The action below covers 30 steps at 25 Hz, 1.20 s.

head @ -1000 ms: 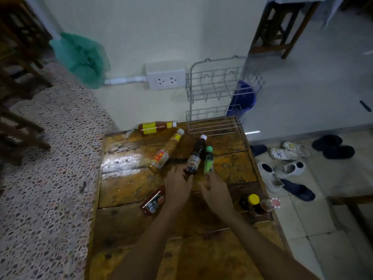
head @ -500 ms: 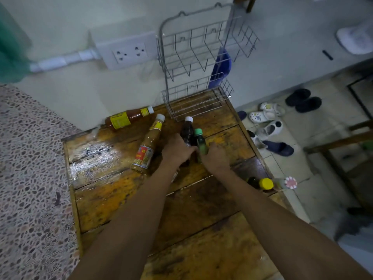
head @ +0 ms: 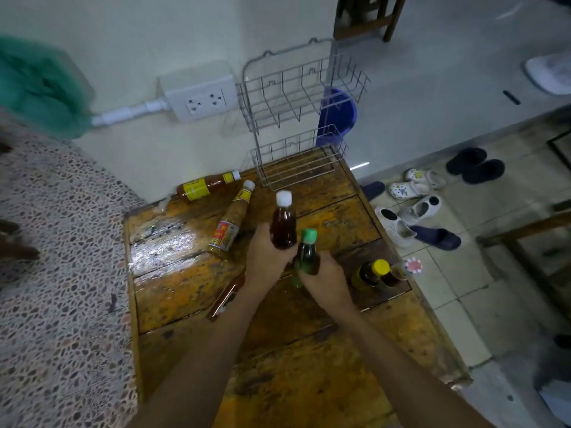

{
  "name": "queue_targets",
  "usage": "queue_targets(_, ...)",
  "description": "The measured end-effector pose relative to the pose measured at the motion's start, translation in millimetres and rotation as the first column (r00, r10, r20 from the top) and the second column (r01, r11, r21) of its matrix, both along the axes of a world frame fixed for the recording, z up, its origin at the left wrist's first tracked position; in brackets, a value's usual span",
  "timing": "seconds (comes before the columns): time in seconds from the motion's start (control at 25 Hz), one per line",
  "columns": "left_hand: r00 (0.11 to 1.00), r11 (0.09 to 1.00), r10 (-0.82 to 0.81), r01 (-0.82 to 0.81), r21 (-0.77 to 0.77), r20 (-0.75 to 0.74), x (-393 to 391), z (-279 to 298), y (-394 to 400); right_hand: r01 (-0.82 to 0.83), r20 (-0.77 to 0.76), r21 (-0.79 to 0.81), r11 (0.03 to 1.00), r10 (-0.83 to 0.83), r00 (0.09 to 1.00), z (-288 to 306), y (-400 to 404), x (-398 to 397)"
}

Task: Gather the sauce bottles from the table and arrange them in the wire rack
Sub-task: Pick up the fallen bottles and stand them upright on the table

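My left hand [head: 265, 257] grips a dark sauce bottle with a white cap [head: 282, 220], lifted upright off the wooden table [head: 191, 282]. Beside it, my right hand [head: 324, 279] holds a small green-capped bottle [head: 306, 254]. The two-tier wire rack [head: 296, 168] stands with nothing in it at the table's far edge against the wall. Two orange sauce bottles lie on the table: one with a yellow label [head: 207, 186] near the wall, another with a red label [head: 231, 223] left of my hands. A yellow-capped bottle [head: 370, 273] and a bottle with a red-and-white cap [head: 404, 268] lie at the right edge.
A flat red bottle [head: 225, 296] lies partly under my left forearm. A wall socket [head: 204, 100] sits left of the rack, a blue bucket [head: 336, 115] behind it. Several shoes [head: 411, 211] lie on the tiled floor to the right.
Both hands have closed on the two bottles and raised them upright off the table. The camera view has shifted closer to the rack.
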<state>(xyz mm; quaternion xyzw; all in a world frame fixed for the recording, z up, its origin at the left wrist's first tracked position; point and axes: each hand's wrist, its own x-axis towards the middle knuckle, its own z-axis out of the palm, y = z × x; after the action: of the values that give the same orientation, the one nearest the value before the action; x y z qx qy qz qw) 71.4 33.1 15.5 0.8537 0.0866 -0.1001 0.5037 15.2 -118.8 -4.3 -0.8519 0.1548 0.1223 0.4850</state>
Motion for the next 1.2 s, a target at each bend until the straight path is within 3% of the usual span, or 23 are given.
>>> queue_targets(0.24, 0.992, 0.985, 0.095, -0.107, -0.133, -0.088, -126, -8, -32, -0.223, -0.112, -0.13, 0.966, 0.209, 0.971, -13, -61, -100)
queue_targets(0.4, 0.99, 0.983, 0.125, -0.133, -0.13, -0.067, -179, -20, -86, -0.187, -0.092, -0.094, 0.978, 0.178, 0.98, -19, -125, -132)
queue_targets(0.72, 0.991, 0.984, 0.137, -0.137, -0.112, -0.01, -180, -19, -173, -0.091, 0.032, -0.197, 0.976, 0.099, 0.995, -25, -201, -127)
queue_targets(1.2, 0.981, 0.981, 0.185, -0.18, -0.074, 0.066, -169, -28, -198, -0.091, 0.09, -0.159, 0.983, 0.106, 0.99, -33, -199, -111)
